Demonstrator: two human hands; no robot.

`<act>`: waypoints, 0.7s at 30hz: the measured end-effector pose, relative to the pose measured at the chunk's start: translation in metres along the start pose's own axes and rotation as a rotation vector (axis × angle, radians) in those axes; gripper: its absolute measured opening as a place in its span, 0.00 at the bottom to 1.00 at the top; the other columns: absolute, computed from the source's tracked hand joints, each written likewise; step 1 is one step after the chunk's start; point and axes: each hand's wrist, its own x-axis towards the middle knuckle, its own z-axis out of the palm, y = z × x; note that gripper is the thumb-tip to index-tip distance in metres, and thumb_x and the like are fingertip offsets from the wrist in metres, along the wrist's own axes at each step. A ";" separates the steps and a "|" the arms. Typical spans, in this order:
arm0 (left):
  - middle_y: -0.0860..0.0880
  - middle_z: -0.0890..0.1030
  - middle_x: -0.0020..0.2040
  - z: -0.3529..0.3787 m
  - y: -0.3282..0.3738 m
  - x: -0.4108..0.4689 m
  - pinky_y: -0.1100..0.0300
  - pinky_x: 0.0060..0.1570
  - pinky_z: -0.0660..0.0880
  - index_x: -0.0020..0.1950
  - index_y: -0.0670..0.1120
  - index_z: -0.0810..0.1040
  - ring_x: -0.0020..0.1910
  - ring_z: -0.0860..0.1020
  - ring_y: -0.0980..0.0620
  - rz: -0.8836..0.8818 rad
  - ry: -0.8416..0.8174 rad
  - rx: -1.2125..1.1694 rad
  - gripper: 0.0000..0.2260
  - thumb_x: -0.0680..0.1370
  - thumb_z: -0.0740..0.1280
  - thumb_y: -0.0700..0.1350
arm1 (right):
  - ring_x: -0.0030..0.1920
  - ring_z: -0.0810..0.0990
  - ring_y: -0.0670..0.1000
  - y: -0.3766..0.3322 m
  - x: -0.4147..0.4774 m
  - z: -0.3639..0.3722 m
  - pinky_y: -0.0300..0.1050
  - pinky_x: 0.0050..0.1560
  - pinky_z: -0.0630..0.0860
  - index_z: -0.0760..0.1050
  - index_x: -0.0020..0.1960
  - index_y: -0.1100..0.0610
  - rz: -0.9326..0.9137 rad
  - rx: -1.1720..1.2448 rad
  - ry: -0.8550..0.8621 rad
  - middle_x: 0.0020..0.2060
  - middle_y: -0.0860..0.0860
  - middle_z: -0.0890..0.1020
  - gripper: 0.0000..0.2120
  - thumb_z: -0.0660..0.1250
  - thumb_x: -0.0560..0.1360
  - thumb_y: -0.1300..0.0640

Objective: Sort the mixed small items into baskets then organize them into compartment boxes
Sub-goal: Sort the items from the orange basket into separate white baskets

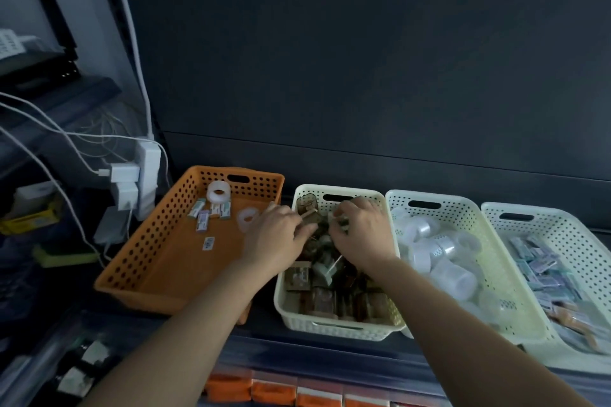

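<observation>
Behind the left grip (pixel 276 235), dark grey panel wall (pixel 363 59). Well to its left, white power strip (pixel 147 168) with chargers (pixel 124 172), white cables (pixel 49 129), dim black shelving (pixel 39 102). Beneath, dark worktop (pixel 259 329). Low bluish light.

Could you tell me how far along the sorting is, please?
Sorting looks mostly done: brown items fill the cream basket, clear containers the next basket, bluish packets the far-right basket. In hand: the left hand and right hand reach among the brown items; their grip is blurred. Left: small boxes and white rings lie in the orange basket, then the compartment boxes.
</observation>
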 end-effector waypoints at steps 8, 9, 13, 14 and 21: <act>0.47 0.74 0.63 -0.028 -0.090 -0.008 0.52 0.56 0.74 0.64 0.48 0.76 0.60 0.73 0.45 -0.349 -0.217 0.107 0.18 0.76 0.62 0.36 | 0.55 0.74 0.54 -0.077 0.022 0.014 0.51 0.56 0.73 0.80 0.55 0.52 -0.367 0.011 -0.166 0.49 0.50 0.81 0.11 0.67 0.74 0.51; 0.46 0.73 0.64 -0.027 -0.101 -0.010 0.52 0.58 0.74 0.66 0.47 0.75 0.61 0.72 0.45 -0.374 -0.270 0.136 0.19 0.76 0.62 0.36 | 0.56 0.74 0.54 -0.088 0.025 0.018 0.52 0.55 0.73 0.80 0.54 0.51 -0.402 -0.007 -0.224 0.49 0.50 0.81 0.10 0.67 0.74 0.51; 0.46 0.65 0.73 -0.018 -0.139 -0.014 0.53 0.66 0.69 0.75 0.51 0.63 0.68 0.67 0.45 -0.381 -0.375 0.120 0.25 0.79 0.63 0.43 | 0.60 0.73 0.56 -0.127 0.043 0.044 0.51 0.56 0.75 0.76 0.59 0.53 -0.378 -0.250 -0.513 0.55 0.54 0.77 0.14 0.67 0.74 0.53; 0.46 0.61 0.74 -0.016 -0.145 -0.014 0.52 0.68 0.67 0.76 0.51 0.60 0.70 0.65 0.45 -0.390 -0.384 0.098 0.26 0.79 0.63 0.45 | 0.61 0.73 0.57 -0.133 0.046 0.051 0.50 0.55 0.75 0.74 0.62 0.54 -0.341 -0.318 -0.582 0.57 0.56 0.76 0.18 0.69 0.73 0.54; 0.50 0.42 0.79 -0.001 -0.173 0.002 0.46 0.73 0.59 0.79 0.56 0.46 0.77 0.48 0.43 -0.327 -0.495 0.065 0.37 0.78 0.65 0.43 | 0.66 0.69 0.59 -0.158 0.062 0.088 0.51 0.63 0.68 0.58 0.75 0.58 -0.328 -0.795 -0.797 0.69 0.60 0.66 0.31 0.66 0.77 0.57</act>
